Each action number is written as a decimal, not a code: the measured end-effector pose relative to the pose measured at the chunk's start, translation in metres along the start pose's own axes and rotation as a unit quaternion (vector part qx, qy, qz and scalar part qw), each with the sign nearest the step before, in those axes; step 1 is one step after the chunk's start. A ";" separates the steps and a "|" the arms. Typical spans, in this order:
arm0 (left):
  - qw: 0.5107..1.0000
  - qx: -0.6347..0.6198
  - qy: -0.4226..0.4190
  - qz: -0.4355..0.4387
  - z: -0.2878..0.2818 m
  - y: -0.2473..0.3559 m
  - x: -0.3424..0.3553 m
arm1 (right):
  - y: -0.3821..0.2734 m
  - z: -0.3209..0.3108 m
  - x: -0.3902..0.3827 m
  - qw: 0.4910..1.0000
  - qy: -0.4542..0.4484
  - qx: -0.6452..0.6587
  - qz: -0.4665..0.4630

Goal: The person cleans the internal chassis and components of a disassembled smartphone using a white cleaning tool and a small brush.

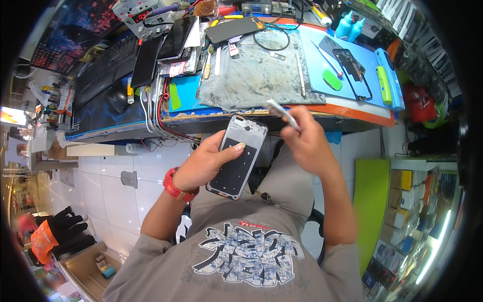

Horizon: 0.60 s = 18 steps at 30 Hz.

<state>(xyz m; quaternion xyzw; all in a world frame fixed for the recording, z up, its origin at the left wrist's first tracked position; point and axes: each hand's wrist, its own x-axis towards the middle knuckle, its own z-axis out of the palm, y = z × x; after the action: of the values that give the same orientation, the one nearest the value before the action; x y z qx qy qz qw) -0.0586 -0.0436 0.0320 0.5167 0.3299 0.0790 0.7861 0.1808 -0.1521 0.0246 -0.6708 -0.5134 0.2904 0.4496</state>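
Floor (pixel 110 201): pale tiles, lowest thing around, well below all my fingers. Anything let go beyond my knees could end on it, and a hard landing might crack or bend a part.

Table (pixel 185 119): just ahead of my fingers, crowded. Its front edge is near enough that a careless reach could knock a held part against it.

Grey mat (pixel 256 75): ahead of both sets of fingers, stained. Blue mat (pixel 314 83): ahead and right of my right fingers, with a black frame (pixel 346 61) on it. Loose bits there look easy to sweep away with a sleeve or wrist.

Dark phone (pixel 147 61): ahead and left of my left fingers, resting at a slant among other things; a nudge might set it sliding.

Phone frame (pixel 234 171): in my left fingers (pixel 230 154), above my lap, tilted, thumb pressed across its black middle, the others wrapping the far edge. One-sided hold; a sideways push or slack thumb would be the likely cause of a slip.

Short pale tool (pixel 283 113): pinched in my right fingers (pixel 303 119), closed narrow, its end apart from the frame. Cannot tell its kind. If hard, too much pressure could scratch the metal.
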 end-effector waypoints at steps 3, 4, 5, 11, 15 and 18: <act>0.998 -0.016 0.042 0.040 0.008 -0.012 0.002 | 0.008 0.017 -0.032 0.993 0.065 -0.084 -0.049; 0.997 -0.010 0.043 0.058 0.011 -0.019 0.003 | 0.007 0.028 -0.039 0.969 0.104 -0.190 -0.115; 0.997 -0.015 0.037 0.071 0.014 -0.024 0.003 | -0.002 0.040 -0.042 0.957 0.130 -0.210 -0.152; 0.997 -0.032 0.041 0.059 0.024 -0.027 -0.003 | 0.031 0.015 -0.034 0.946 0.202 -0.236 -0.091; 0.997 -0.036 0.041 0.052 0.027 -0.037 0.000 | -0.009 0.035 -0.027 0.952 0.158 -0.182 -0.189; 0.998 -0.042 0.041 0.036 0.029 -0.030 -0.005 | 0.006 0.040 -0.014 0.946 0.154 -0.208 -0.195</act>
<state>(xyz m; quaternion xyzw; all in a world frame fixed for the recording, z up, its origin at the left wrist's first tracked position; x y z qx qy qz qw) -0.0516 -0.0821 0.0160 0.4907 0.3397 0.1421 0.7897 0.1448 -0.1536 0.0014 -0.6724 -0.6078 -0.0233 0.4218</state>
